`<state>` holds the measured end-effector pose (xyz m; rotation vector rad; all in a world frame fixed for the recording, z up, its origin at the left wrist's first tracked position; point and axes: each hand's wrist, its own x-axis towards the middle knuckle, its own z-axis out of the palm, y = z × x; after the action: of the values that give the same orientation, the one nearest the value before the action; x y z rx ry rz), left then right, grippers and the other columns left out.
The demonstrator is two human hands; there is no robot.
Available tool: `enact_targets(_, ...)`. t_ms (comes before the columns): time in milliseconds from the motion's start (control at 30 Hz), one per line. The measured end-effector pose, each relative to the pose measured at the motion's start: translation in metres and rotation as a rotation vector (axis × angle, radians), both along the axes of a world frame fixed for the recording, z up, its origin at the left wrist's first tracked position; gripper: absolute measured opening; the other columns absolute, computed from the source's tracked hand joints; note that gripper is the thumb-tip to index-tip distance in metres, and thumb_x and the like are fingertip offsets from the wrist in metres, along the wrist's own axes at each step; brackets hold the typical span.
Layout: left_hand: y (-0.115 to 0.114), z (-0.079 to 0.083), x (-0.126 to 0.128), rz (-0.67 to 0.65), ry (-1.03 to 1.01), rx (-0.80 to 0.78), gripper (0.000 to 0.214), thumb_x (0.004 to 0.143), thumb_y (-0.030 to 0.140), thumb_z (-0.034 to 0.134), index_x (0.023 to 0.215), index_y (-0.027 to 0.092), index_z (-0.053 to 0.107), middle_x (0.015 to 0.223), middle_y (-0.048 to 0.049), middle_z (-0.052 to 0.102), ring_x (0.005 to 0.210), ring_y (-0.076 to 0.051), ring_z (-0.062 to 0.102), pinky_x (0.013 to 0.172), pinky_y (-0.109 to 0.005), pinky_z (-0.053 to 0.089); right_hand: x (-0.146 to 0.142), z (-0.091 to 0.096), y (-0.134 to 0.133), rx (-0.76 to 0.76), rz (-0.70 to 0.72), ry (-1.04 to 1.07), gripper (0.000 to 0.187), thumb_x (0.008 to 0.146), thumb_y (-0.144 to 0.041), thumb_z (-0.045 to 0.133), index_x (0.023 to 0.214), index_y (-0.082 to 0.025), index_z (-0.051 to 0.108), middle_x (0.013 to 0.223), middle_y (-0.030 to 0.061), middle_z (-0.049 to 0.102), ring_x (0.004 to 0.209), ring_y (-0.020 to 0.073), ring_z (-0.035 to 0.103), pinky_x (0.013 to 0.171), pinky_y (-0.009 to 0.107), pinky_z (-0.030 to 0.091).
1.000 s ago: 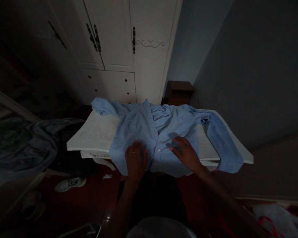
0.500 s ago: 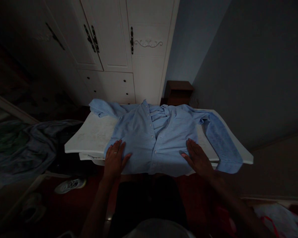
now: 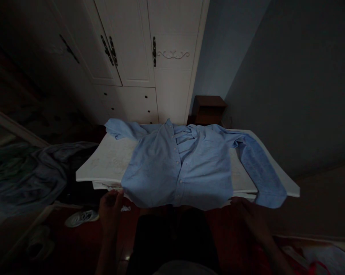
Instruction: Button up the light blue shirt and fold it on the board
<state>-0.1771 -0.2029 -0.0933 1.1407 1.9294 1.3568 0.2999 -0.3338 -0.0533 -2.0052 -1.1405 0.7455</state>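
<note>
A light blue button-up shirt lies front side up across a white board-like table. Its collar end points away from me and its hem hangs over the near edge. One sleeve is bunched at the far left; the other stretches down the right side. My left hand is at the near edge, just left of the hem, with its fingers curled in a pinch by a whitish edge. Beside the hem's right corner is my right hand, dim, its fingers drawn together. What either hand holds is too dark to see.
A white wardrobe stands behind the table, with a small brown cabinet to its right. Grey and green cloth is heaped at left. A shoe lies on the red floor. A whitish bag sits at lower right.
Both hands have left the shirt front, where they lay flat, and moved outward and down to the table's near edge. Their fingers have curled. The shirt lies much as before.
</note>
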Motion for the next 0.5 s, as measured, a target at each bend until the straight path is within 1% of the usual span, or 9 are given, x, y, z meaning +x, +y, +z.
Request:
enact_targets(33,0.000,-0.004,0.001,-0.016,-0.032,-0.025,0.057,0.065,0.060,0.072,0.100,0.015,0.061,0.097,-0.0082,0.066,0.088,-0.025,0.065,0.081,-0.041,0.054,-0.001,-0.006,0.000,-0.021,0.055,0.053,0.046,0.080,-0.058,0.055,0.098,-0.019,0.070,0.105,0.0119,0.073,0.102,0.0306,0.067,0.091,0.041,0.052)
enact_targets(100,0.001,-0.009,0.006,-0.067,-0.056,-0.052,0.061,0.061,0.059,0.075,0.101,0.015,0.061,0.097,-0.0083,0.067,0.086,-0.024,0.065,0.079,-0.038,0.054,-0.005,-0.018,0.003,-0.002,0.135,0.131,0.047,0.077,-0.058,0.058,0.101,-0.019,0.070,0.108,0.0133,0.072,0.105,0.0315,0.066,0.092,0.042,0.052)
enact_targets(167,0.003,-0.010,0.011,-0.131,-0.064,-0.060,0.060,0.063,0.059,0.074,0.102,0.015,0.062,0.097,-0.0087,0.067,0.086,-0.023,0.065,0.078,-0.036,0.053,-0.009,-0.027,0.008,0.048,0.182,0.202,0.050,0.075,-0.061,0.060,0.101,-0.019,0.071,0.109,0.0141,0.072,0.105,0.0317,0.066,0.092,0.043,0.052)
enact_targets(233,0.005,-0.009,0.012,-0.192,-0.076,-0.059,0.056,0.065,0.058,0.072,0.100,0.015,0.063,0.096,-0.0082,0.068,0.087,-0.022,0.065,0.078,-0.034,0.053,-0.014,-0.031,0.011,0.064,0.205,0.280,0.054,0.073,-0.065,0.062,0.101,-0.020,0.071,0.110,0.0137,0.072,0.102,0.0310,0.066,0.092,0.045,0.052)
enact_targets(300,0.005,-0.007,0.010,-0.201,-0.076,-0.050,0.053,0.064,0.058,0.073,0.093,0.016,0.065,0.090,-0.0067,0.069,0.084,-0.022,0.065,0.075,-0.032,0.052,-0.017,-0.028,0.011,0.008,0.232,0.356,0.056,0.070,-0.066,0.066,0.099,-0.019,0.071,0.105,0.0128,0.073,0.097,0.0303,0.067,0.091,0.045,0.052)
enact_targets(400,0.000,0.000,0.001,-0.202,-0.121,-0.047,0.051,0.061,0.062,0.073,0.083,0.016,0.065,0.076,-0.0029,0.066,0.072,-0.019,0.061,0.066,-0.029,0.050,-0.018,-0.016,0.004,-0.099,0.266,0.441,0.053,0.069,-0.064,0.070,0.091,-0.016,0.072,0.094,0.0112,0.074,0.091,0.0302,0.067,0.089,0.045,0.052)
enact_targets(500,-0.005,0.007,-0.007,-0.234,-0.226,-0.032,0.050,0.060,0.064,0.072,0.072,0.017,0.058,0.064,0.0015,0.058,0.061,-0.013,0.053,0.057,-0.024,0.045,-0.011,-0.009,-0.006,-0.086,0.207,0.521,0.048,0.071,-0.062,0.070,0.089,-0.018,0.071,0.091,0.0102,0.073,0.088,0.0293,0.067,0.087,0.044,0.052)
